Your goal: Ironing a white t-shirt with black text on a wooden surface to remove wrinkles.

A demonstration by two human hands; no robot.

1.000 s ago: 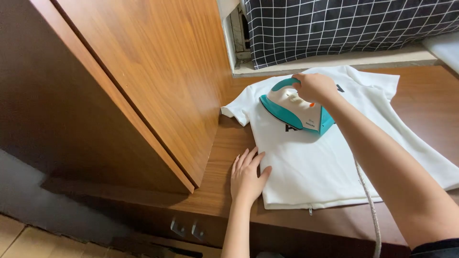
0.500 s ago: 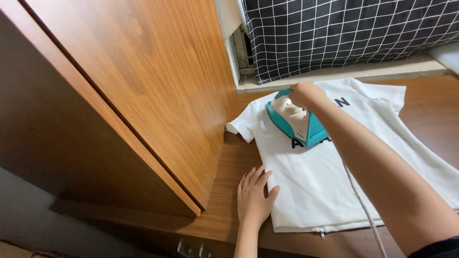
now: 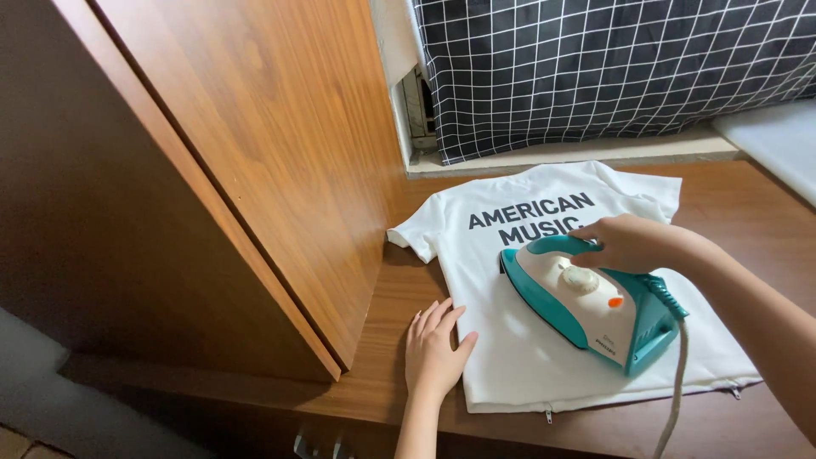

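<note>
A person stands over a wooden desk (image 3: pixel 748 200) and irons a white T-shirt (image 3: pixel 527 340) laid flat on it, printed side up, collar end toward a black pillow (image 3: pixel 612 68) with a white grid that rests on a ledge behind. The right hand (image 3: pixel 625 242) is closed around the handle of a teal and white iron (image 3: pixel 591 306), fingers wrapped over the top of the grip. The iron sits flat on the lower middle of the shirt, nose pointing up and left, its cord (image 3: pixel 671 399) trailing off the near edge. A second ago the iron lay higher up, over the dark lettering on the chest; it has since been drawn down toward the hem, so the lettering is now uncovered and the pass has moved onto the lower body of the shirt. The left hand (image 3: pixel 433 353) lies flat and open on the desk, fingers together and spread slightly at the tips, its thumb touching the shirt's left edge near the hem, much as it did before, pinning the fabric in place. A tall wooden cabinet door (image 3: pixel 255 153) fills the left of the view, just beside the shirt's sleeve.
</note>
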